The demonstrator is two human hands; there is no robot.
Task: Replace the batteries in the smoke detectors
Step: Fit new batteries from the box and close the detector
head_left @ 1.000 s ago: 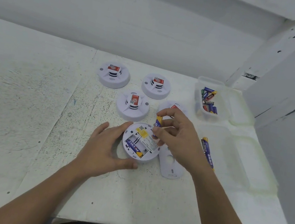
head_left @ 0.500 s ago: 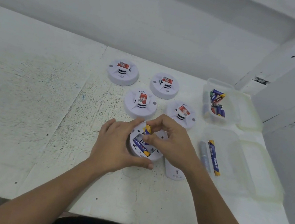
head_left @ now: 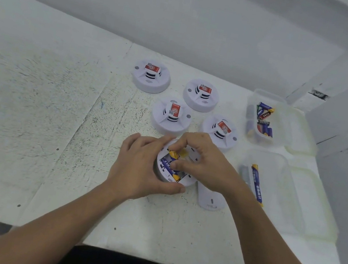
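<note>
An upturned white smoke detector [head_left: 162, 171] lies on the table with its battery bay open. My left hand [head_left: 138, 167] grips its rim from the left, thumb under the near edge. My right hand [head_left: 202, 162] pinches a blue and yellow battery [head_left: 172, 156] and holds it tilted into the bay. A second blue battery [head_left: 171, 169] lies seated in the bay beside it. The detector's white cover [head_left: 210, 198] lies just to the right, partly under my right wrist.
Several closed smoke detectors [head_left: 171, 115] with red labels stand behind my hands. A clear tub [head_left: 263, 119] at the back right holds several batteries. A nearer clear tub [head_left: 275, 187] holds a blue battery [head_left: 257, 183]. The wall corner rises at right.
My right hand has come down with the battery from above the detector into its bay. My left hand has closed tighter round the rim. The camera shifted slightly.
</note>
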